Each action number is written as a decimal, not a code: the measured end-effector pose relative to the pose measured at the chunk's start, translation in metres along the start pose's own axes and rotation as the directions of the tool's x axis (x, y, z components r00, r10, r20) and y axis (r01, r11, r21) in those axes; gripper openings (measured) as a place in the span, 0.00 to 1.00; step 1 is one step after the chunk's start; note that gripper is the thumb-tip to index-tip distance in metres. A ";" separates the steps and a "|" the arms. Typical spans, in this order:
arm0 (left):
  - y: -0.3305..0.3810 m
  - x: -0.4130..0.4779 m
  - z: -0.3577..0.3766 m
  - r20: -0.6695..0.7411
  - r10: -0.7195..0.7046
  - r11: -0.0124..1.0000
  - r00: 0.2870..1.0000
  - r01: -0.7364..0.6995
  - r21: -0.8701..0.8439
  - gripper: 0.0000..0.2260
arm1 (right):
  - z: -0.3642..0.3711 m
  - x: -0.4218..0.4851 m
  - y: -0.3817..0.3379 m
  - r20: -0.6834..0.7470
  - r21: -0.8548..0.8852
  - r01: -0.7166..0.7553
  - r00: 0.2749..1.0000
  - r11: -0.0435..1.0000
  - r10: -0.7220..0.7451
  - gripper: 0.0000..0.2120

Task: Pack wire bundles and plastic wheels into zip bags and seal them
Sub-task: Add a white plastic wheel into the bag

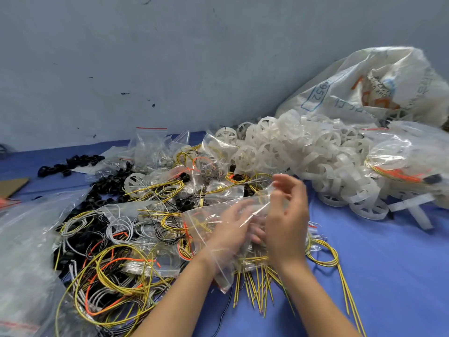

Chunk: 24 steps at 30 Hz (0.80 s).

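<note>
A clear plastic zip bag (201,220) is held up just above the blue worktop (388,263), in the middle of the clutter. This is probably to work its mouth apart so that a bundle can go in. The left hand (230,232) shows through the film, so it is inside or behind the bag. Its fingers lie fairly straight and relaxed, grasping nothing I can make out, and seem to spread the plastic. The right hand (286,222) is half curled and blurred, its fingertips and thumb apparently pinching the bag's upper edge and pulling the film taut. Directly beneath both hands lies a coiled bundle of yellow-striped wires (257,261), its loose ends fanned toward the person. It is close at hand and likely next to be packed. The heap of translucent white spoked plastic wheels (303,152) sits behind, spilling from a white woven sack (376,86).
</note>
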<state>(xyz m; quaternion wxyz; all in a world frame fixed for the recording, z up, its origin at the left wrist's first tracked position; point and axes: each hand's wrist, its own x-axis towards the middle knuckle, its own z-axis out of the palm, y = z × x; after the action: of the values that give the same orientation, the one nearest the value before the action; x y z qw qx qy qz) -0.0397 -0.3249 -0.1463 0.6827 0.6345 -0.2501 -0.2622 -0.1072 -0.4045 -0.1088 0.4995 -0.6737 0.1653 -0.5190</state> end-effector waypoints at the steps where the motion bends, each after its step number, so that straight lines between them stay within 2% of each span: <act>1: 0.003 0.000 -0.002 0.020 -0.008 0.998 1.000 0.009 -0.058 0.11 | -0.004 0.014 0.007 -0.055 0.020 -0.116 0.992 0.993 0.117 0.11; 3: 0.011 -0.003 -0.008 0.036 -0.070 0.984 0.997 0.075 -0.163 0.18 | -0.012 0.037 0.026 -0.146 0.020 -0.319 0.937 0.948 0.318 0.11; 6: 0.018 -0.019 -0.018 0.064 -0.111 0.982 0.992 0.119 -0.149 0.22 | -0.020 0.049 0.050 -0.237 -0.039 -0.458 0.868 0.888 0.437 0.15; 10: 0.025 -0.038 -0.038 0.069 -0.171 0.965 0.983 0.181 -0.187 0.15 | -0.020 0.047 0.061 -0.363 -0.020 -0.488 0.817 0.873 0.449 0.19; 13: 0.032 -0.057 -0.054 0.088 -0.182 0.961 0.979 0.196 -0.194 0.13 | -0.023 0.049 0.063 -0.485 0.030 -0.392 0.799 0.920 0.356 0.20; 16: 0.034 -0.063 -0.069 0.058 -0.143 0.936 0.988 0.154 -0.316 0.15 | -0.034 0.057 0.074 -0.577 0.099 -0.410 0.718 0.907 0.388 0.19; 18: 0.033 -0.059 -0.074 0.024 -0.127 0.900 0.992 0.126 -0.418 0.15 | -0.042 0.062 0.079 -0.571 0.147 -0.474 0.676 0.868 0.466 0.20; 21: 0.032 -0.057 -0.076 0.017 -0.133 0.840 0.991 0.122 -0.529 0.13 | -0.045 0.066 0.087 -0.512 0.170 -0.508 0.687 0.845 0.516 0.21; 24: 0.031 -0.058 -0.078 0.020 -0.132 0.831 0.991 0.122 -0.543 0.13 | -0.046 0.067 0.088 -0.516 0.199 -0.507 0.673 0.838 0.530 0.20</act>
<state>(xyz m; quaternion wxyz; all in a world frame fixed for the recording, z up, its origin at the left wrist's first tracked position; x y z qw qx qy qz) -0.0284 -0.2268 -0.1216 0.8177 0.4327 -0.1167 -0.3613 -0.0941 -0.5167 -0.1494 0.5694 -0.4096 0.4761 -0.5304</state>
